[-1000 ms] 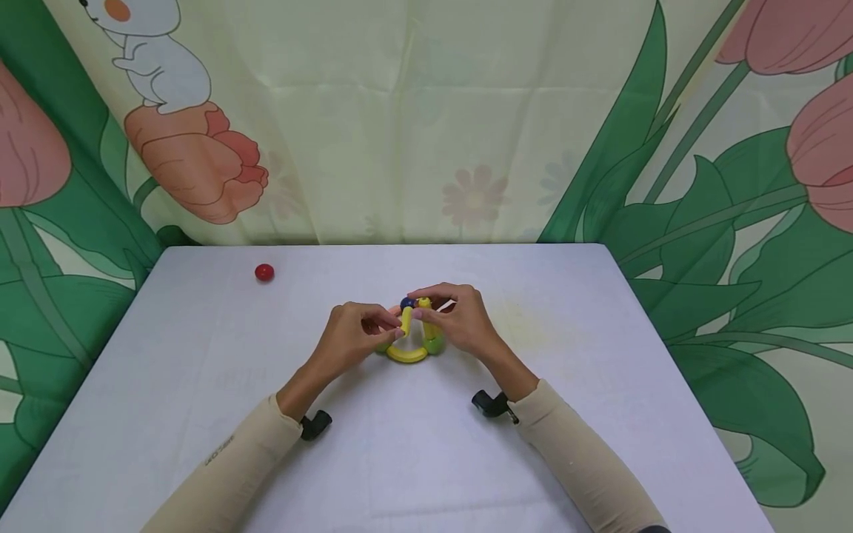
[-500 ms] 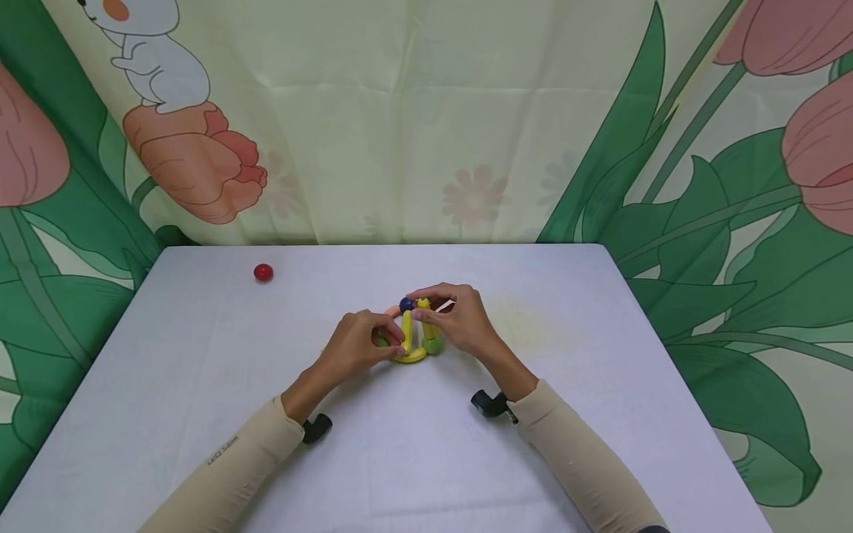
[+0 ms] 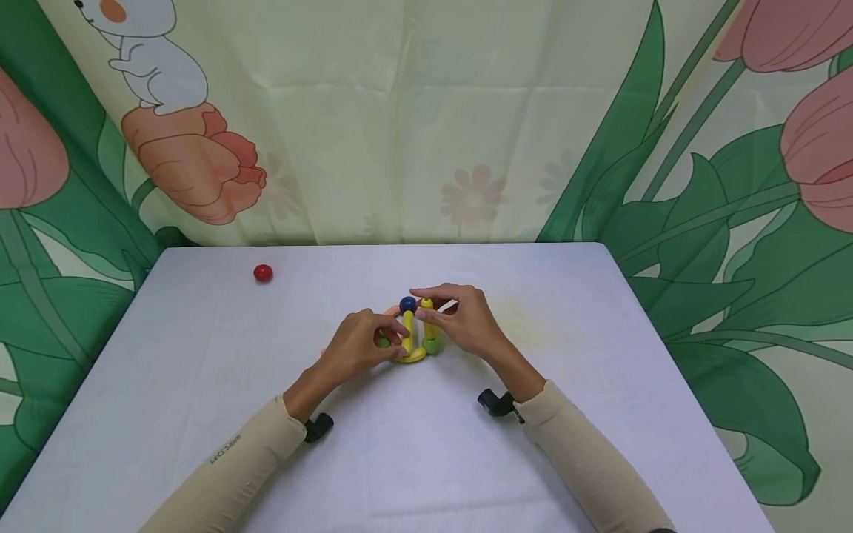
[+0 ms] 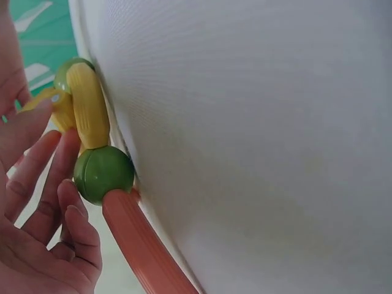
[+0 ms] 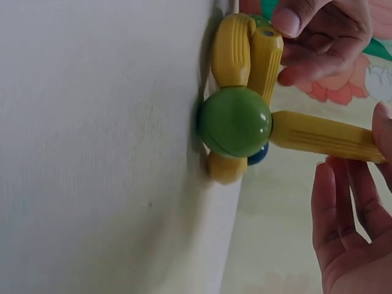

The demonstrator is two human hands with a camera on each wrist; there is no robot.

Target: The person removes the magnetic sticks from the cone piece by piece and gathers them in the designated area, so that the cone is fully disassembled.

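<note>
Tabletop (image 3: 400, 466) in the head view carries a ball-and-rod toy frame (image 3: 411, 357) near its middle, where the left hand (image 3: 360, 340) pinches a straight yellow rod (image 3: 408, 331) that reaches to a blue ball (image 3: 408, 304), and the right hand (image 3: 460, 317) holds an upright yellow rod (image 3: 429, 323) set on a green ball (image 3: 432, 346). A red ball (image 3: 263, 273) lies well apart toward the far left; a bumped table could set it rolling. In the left wrist view, a curved yellow rod (image 4: 90, 107) links that ball to a nearer green ball (image 4: 104, 174), from which a salmon rod (image 4: 147, 245) runs off; the left hand's spare fingers bend loosely beside this joint, and a careless swing might knock it loose. In the right wrist view, the left hand grips the straight rod close to its end, so a shallow pinch on smooth plastic may slip. There the right hand narrows round the upright rod's outer end, far from its ball; sideways force would have leverage to pop the joint or twist the frame.
</note>
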